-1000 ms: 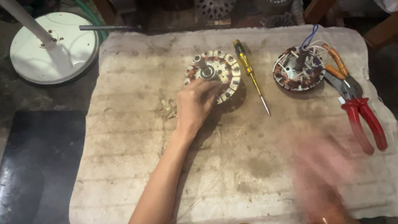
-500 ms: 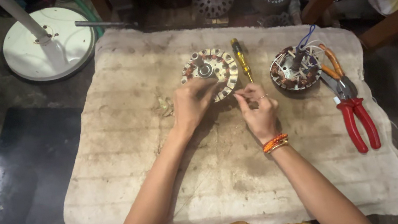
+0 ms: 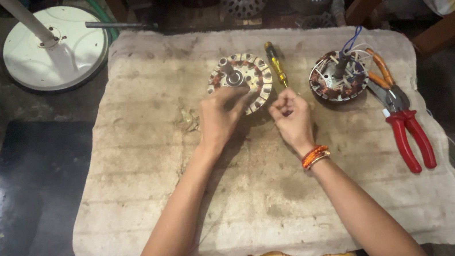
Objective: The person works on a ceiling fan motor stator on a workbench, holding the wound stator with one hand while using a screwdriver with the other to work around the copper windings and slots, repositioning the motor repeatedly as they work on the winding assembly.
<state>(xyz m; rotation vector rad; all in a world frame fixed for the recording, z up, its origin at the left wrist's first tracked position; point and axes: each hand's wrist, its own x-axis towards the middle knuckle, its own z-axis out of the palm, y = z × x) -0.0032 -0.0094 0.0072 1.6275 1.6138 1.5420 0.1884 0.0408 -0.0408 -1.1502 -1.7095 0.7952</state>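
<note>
Hands at a round motor stator on a worn cloth.

Left hand [image 3: 220, 117] is laid on the near edge of the stator [image 3: 241, 77], fingers closed on its rim; right hand [image 3: 292, 117] is curled shut just right of it, contents unclear. Screwdriver [image 3: 276, 65] lies lengthwise beyond the right hand; second stator [image 3: 338, 76] and red pliers [image 3: 403, 118] farther right.

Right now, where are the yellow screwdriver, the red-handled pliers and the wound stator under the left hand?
yellow screwdriver [image 3: 274, 61], head view, on its handle.
red-handled pliers [image 3: 414, 137], head view, on a red grip.
wound stator [image 3: 252, 73], head view, on its coil ring.
</note>
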